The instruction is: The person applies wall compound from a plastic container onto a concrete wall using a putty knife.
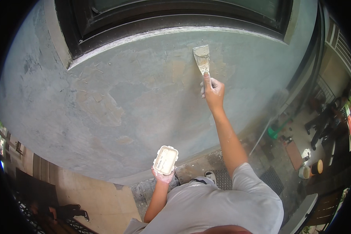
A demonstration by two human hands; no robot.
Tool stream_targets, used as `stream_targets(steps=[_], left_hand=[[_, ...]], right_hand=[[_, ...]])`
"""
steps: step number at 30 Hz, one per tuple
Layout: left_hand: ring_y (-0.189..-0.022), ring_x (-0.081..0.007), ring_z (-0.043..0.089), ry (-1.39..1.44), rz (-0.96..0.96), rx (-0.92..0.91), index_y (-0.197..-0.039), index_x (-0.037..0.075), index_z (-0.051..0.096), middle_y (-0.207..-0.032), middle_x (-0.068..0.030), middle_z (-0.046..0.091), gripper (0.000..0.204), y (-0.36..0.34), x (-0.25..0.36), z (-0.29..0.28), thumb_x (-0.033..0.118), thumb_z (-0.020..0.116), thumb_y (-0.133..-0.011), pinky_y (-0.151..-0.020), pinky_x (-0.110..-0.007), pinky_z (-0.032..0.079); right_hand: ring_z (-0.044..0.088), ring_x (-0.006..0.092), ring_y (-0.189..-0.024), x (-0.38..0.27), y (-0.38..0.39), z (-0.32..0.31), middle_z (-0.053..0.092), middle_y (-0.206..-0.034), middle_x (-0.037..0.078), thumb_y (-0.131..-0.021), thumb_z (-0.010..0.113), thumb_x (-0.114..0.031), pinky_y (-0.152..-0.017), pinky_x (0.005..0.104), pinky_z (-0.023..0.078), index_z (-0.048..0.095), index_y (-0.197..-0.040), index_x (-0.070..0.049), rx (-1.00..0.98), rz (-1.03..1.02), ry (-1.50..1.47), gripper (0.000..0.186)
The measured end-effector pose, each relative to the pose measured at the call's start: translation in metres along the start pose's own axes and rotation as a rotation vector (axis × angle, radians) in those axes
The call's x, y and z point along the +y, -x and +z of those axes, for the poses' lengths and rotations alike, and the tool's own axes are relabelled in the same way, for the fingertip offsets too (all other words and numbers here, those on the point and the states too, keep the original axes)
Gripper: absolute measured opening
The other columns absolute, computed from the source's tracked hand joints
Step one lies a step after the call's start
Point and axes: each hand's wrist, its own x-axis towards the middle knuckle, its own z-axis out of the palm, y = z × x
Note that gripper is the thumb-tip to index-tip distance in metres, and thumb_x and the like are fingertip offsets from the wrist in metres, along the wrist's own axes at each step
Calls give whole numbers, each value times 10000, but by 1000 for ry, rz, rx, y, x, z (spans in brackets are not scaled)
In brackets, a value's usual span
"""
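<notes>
Cream-smeared, flared putty knife (202, 58) raised before a patchy grey plaster wall (152, 113)

The right hand (214, 92) is closed firmly around the knife's handle, thumb laid along it toward the blade. That blade points upward below a dark-framed window (179, 24); whether it touches the plaster, I cannot tell. Lower down and to the left, the powder-whitened left hand (163, 177) cups a white, rectangular tub (165, 160) from beneath, its open top showing pale paste inside. Its fingers are mostly hidden under the tub.

Putty-smeared scraper (202, 58), open white tub (175, 159)
</notes>
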Motion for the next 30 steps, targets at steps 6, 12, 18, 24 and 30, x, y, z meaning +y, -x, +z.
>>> stream_targets(steps=[6,12,18,24,30], left_hand=[[-1061,-283,687,-18,-3,-90,-1242,144,651,-1215,-59,688,470,-2,2,1,413,431,-925,-771,-448,602],[-1163,-387,621,107,-79,-119,-1391,176,545,-1375,-107,585,715,-23,5,-31,608,441,-830,-747,-556,603],[-1085,-343,669,-37,-36,-203,-1327,103,589,-1286,-116,643,570,-10,4,-6,444,413,-906,-727,-480,617],[-1110,-352,658,-2,-62,-230,-1342,106,578,-1309,-119,630,594,-6,6,-9,458,400,-899,-741,-495,614],[-1102,-311,668,51,1,-100,-1312,124,611,-1260,-89,665,579,2,4,-11,462,393,-895,-817,-501,595]], right_hand=[[419,87,-432,20,-4,1,434,-461,-8,-953,640,-458,-426,285,322,464,-515,-45,76,-29,115,627],[405,86,-441,38,6,-3,428,-455,0,-961,627,-455,-428,288,311,440,-513,-52,60,-24,200,631],[407,62,-418,33,40,-22,452,-553,-24,-1008,548,-419,-380,223,292,567,-822,-50,-35,-45,-117,414],[461,52,-529,1,59,-28,538,-771,-11,-987,587,-430,-428,209,343,573,-1025,-51,-549,54,-452,381],[502,85,-473,-8,45,-10,525,-665,13,-1014,500,-465,-394,219,386,565,-1069,-26,-465,42,-217,447]])
